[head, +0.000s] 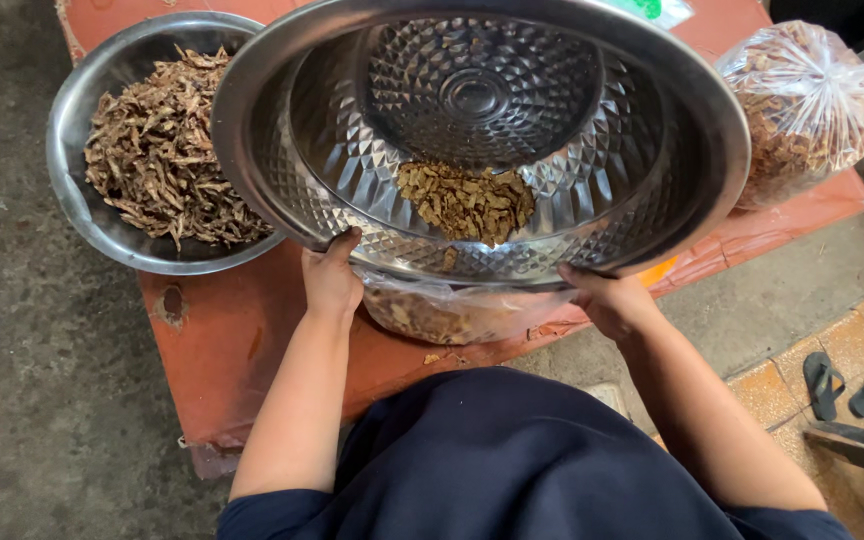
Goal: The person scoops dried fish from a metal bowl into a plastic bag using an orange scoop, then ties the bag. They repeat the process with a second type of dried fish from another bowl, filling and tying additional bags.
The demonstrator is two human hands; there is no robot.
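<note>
I hold a large patterned steel basin (pixel 592 120) tilted toward me, with my left hand (pixel 331 275) on its near rim and my right hand (pixel 607 298) gripping the rim further right. A small heap of brown dried pieces (pixel 467 202) has slid to the basin's lower edge. Just under that edge lies a clear plastic bag (pixel 447 312) partly filled with the same brown pieces, resting on the red table (pixel 237 340).
A smaller steel bowl (pixel 77 190) full of small dried fish stands at the table's left. A tied clear bag of brown dried goods (pixel 802 105) sits at the right. A pair of dark sandals (pixel 852 385) lies on the tiled floor at the right.
</note>
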